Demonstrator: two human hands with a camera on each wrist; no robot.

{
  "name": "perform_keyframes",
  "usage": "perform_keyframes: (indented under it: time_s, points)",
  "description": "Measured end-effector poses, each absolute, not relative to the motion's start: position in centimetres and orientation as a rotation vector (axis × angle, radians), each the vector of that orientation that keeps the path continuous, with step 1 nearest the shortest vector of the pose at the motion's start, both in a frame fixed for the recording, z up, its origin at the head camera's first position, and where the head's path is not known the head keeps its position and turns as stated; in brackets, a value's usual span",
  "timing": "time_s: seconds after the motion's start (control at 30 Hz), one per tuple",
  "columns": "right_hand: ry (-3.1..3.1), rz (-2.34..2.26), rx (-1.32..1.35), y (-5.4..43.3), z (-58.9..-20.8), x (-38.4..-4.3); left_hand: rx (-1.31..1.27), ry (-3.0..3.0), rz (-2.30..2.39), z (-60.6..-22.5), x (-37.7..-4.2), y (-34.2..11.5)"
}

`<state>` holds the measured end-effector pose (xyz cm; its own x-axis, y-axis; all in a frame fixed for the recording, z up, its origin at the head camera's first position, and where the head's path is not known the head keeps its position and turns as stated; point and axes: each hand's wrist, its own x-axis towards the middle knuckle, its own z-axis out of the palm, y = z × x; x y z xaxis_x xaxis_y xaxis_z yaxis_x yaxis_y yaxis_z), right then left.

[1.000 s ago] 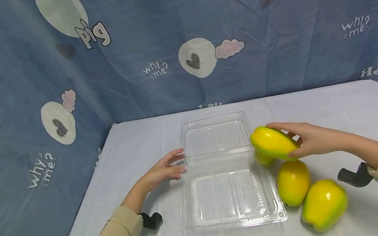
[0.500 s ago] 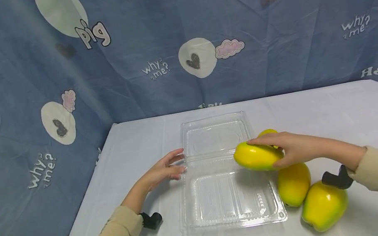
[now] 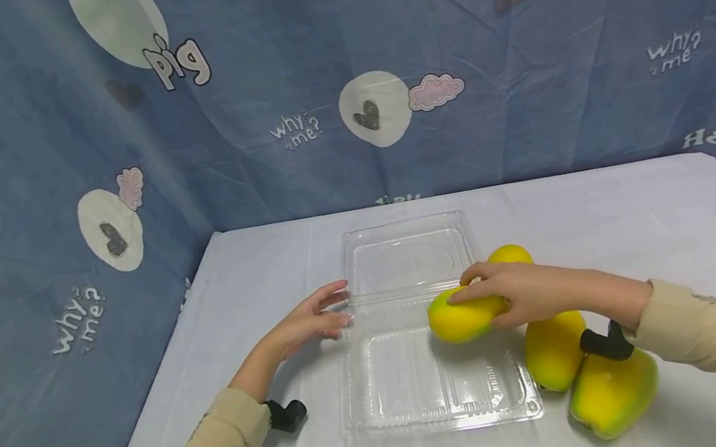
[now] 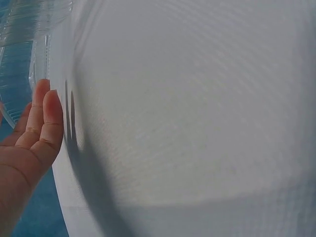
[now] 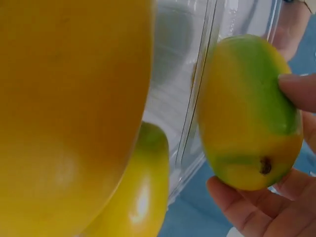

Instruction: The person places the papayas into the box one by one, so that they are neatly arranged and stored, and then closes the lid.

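Observation:
My right hand (image 3: 521,292) grips a yellow mango (image 3: 455,318) with green patches over the back right part of the clear plastic container (image 3: 417,393). In the right wrist view, thumb and fingers hold this mango (image 5: 247,118) from opposite sides, its dark stem end showing. My left hand (image 3: 309,323) rests at the container's left side near the hinge, fingers loosely extended, nothing in its grasp. The left wrist view shows that hand (image 4: 34,140) by the clear plastic. The container's lid (image 3: 407,256) lies folded back flat.
Right of the container lie a mango (image 3: 553,361) and another (image 3: 612,398) in front of it, partly covered by the black wrist mount (image 3: 608,343). Behind my right hand a further mango (image 3: 510,254) shows. A blue printed curtain (image 3: 293,179) hangs beyond the white table (image 3: 652,219).
My right hand has carried the mango left and lower, from beside the container to over its base, uncovering the mango behind. My left hand has stayed in place.

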<state>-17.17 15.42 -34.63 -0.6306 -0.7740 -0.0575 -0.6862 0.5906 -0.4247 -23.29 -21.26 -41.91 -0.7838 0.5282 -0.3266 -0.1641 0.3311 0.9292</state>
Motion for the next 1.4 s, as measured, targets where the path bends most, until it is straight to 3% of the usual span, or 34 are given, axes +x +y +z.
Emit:
perform_keyframes:
  time_s: [0.93, 1.4]
  points:
    - [2.618, -0.471, -1.216, 14.0, -35.7, -16.8, 0.343, 2.018, 1.473, -42.3, -23.4, -21.3]
    - [2.69, -0.592, -1.124, 16.9, -33.2, -15.7, 0.343, 2.023, 1.468, -42.0, -23.3, -21.2]
